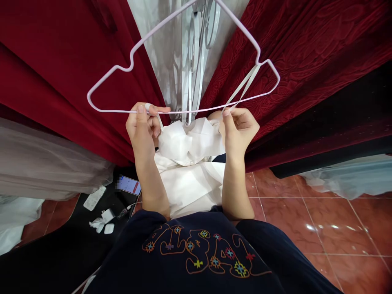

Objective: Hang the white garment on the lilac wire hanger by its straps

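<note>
A pale pink clothes hanger [196, 110] is held up in front of me, its top cut off by the upper edge. My left hand [142, 124] pinches the hanger's bottom bar near its left end, and a bit of white strap shows across its fingers. Between the thumb and fingers of my right hand [240, 128] is a thin white strap [243, 87], which loops up to the notch at the hanger's right shoulder. Below hangs a white garment [191, 141], bunched at the top and spread over my lap.
Dark red curtains [61, 73] and patterned red cloth [306, 53] flank a silvery metal frame [192, 61]. On a black surface to the left lie a lit phone [130, 185], a pale case [94, 198] and a white charger [108, 215]. Red floor tiles [330, 232] show at right.
</note>
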`<state>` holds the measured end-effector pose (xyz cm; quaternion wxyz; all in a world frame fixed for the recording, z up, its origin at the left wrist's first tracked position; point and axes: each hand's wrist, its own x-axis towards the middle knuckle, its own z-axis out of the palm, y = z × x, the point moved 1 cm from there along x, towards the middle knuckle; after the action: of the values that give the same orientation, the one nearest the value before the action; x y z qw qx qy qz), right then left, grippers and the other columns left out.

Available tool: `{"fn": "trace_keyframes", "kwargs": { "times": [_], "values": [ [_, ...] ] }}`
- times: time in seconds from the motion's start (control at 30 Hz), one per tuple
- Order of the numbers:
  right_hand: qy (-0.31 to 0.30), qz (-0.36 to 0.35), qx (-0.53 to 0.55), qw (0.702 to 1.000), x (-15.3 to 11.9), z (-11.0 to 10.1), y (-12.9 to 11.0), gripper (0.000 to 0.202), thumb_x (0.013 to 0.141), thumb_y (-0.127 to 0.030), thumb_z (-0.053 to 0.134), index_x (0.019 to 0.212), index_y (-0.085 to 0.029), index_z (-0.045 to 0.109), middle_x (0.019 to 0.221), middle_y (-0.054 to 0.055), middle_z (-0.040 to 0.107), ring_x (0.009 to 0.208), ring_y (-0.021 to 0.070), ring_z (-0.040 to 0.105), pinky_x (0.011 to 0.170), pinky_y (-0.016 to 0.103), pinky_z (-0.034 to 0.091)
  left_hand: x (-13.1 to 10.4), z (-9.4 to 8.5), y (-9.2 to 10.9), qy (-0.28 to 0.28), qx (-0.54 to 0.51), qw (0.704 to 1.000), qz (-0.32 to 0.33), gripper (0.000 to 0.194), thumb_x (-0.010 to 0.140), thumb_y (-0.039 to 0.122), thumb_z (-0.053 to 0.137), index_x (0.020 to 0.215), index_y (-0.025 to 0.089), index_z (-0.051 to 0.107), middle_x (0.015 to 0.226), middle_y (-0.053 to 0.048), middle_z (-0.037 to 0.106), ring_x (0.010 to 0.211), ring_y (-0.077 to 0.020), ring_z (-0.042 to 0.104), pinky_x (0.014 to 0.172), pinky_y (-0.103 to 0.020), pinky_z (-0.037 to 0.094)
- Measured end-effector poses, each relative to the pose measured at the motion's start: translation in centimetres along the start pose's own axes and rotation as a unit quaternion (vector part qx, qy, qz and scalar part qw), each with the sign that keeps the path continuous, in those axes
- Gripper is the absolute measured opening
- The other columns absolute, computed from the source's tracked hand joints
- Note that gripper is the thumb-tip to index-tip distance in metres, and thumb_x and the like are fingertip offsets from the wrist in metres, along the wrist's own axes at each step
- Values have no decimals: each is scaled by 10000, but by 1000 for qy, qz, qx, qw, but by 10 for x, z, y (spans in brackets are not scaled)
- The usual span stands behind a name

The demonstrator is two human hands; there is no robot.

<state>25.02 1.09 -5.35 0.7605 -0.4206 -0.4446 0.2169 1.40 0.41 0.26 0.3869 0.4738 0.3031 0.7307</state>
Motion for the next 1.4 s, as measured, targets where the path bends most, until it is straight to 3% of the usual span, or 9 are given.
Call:
{"fn": "trace_keyframes", "kwargs": {
  "times": [0.2, 0.37, 0.53, 0.67, 0.8, 0.9, 1.0, 1.2, 1.4],
  "values": [
    [-80, 16, 21, 996, 6, 3, -37, 267, 910, -439, 820, 814, -213, 716, 675, -45, 614, 553, 59, 471, 527, 246, 362, -1, -3, 3, 4, 25, 1000, -3, 549, 1052, 673, 702, 781, 203, 615, 849, -78, 826, 427, -70, 298, 411, -284, 189],
    [-82, -18, 76, 994, 58, -17, -67, 106, 929, -378, 786, 946, -282, 827, 753, 21, 657, 480, 79, 239, 446, 349, 96, -1, -7, 6, -4, 61, 997, -39, 565, 1054, 707, 665, 765, 231, 572, 877, -76, 824, 431, -88, 303, 413, -293, 273],
    [-16, 44, 182, 982, 104, -60, -29, 346, 987, -315, 541, 1168, -264, 831, 1229, 58, 774, 540, 41, 329, 468, 300, 185, 0, -9, 5, 3, 63, 996, -55, 567, 1068, 702, 648, 764, 231, 564, 869, -80, 821, 417, -84, 326, 396, -285, 285],
    [73, -11, 164, 984, 93, -79, -5, 353, 1076, -321, 472, 1177, -272, 807, 1313, 64, 777, 546, 42, 432, 481, 304, 265, 0, -10, 4, -5, 57, 997, -47, 562, 1057, 700, 672, 764, 226, 590, 878, -76, 827, 417, -78, 336, 385, -270, 288],
    [33, -125, 136, 982, 55, -51, -31, 125, 1006, -238, 669, 1003, -247, 794, 937, 15, 783, 481, 34, 426, 436, 272, 171, -1, -7, 1, -10, 49, 997, -56, 546, 1056, 669, 695, 762, 220, 597, 894, -77, 835, 412, -66, 313, 377, -242, 299],
    [-74, -99, 73, 990, 29, -13, -47, 66, 1005, -321, 760, 1011, -257, 773, 1019, 14, 836, 474, 26, 439, 449, 261, 294, -2, -5, 2, -18, 45, 997, -61, 540, 1049, 674, 698, 772, 220, 611, 902, -80, 836, 418, -68, 305, 380, -241, 270],
    [-179, -73, -15, 981, 15, 12, -39, 219, 1028, -462, 731, 1023, -246, 770, 995, 5, 809, 661, 76, 617, 626, 280, 497, -4, -6, 6, -50, 57, 995, -59, 543, 1021, 709, 708, 795, 218, 654, 981, -98, 852, 433, -68, 285, 395, -257, 228],
    [-167, -79, -81, 979, 10, 23, -9, 332, 1067, -558, 631, 1025, -247, 741, 922, -13, 713, 801, 104, 638, 712, 283, 516, -7, -24, 9, -96, 69, 992, -44, 320, 1005, 545, 802, 1044, 229, 829, 1131, -112, 851, 481, -77, 355, 425, -290, 224],
    [-151, -93, -69, 982, 25, 11, -4, 312, 1048, -537, 673, 1005, -236, 747, 942, -24, 729, 658, 73, 564, 661, 282, 478, 1, -66, 2, 86, 208, 949, 220, 213, 1118, 222, 690, 1191, 306, 871, 1247, 14, 834, 786, -138, 654, 578, -319, 411]
  ]
}}
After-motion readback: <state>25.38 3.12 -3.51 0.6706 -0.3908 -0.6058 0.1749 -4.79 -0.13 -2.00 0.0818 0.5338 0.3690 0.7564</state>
